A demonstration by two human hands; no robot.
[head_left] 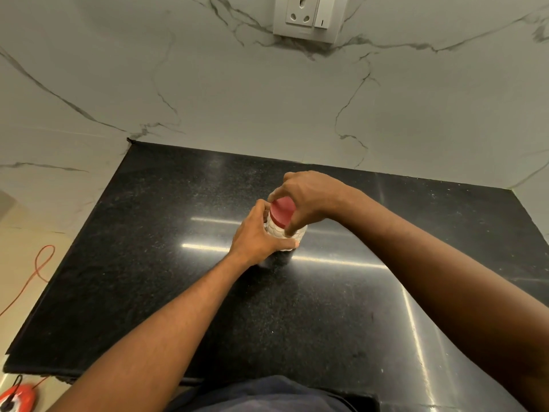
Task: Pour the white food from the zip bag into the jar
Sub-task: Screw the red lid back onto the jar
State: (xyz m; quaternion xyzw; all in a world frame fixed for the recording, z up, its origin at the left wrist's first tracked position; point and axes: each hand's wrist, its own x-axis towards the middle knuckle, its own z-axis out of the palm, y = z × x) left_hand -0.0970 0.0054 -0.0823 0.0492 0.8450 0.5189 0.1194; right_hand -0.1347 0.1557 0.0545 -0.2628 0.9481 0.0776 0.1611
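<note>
Left hand [255, 233] grips a jar [277, 231]; right hand [309, 197], just above, curls round its red lid [282, 212], perhaps unscrewing. A sharp twist could tip the jar.

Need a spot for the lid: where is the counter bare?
Bare counter left of the jar up to the edge, and right of it toward the wall. Crowded mid-counter: left hand grips the jar, right hand the lid.

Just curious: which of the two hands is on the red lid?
The right hand: its fingers curl round the red lid from above, while the left hand grips the jar lower down.
</note>
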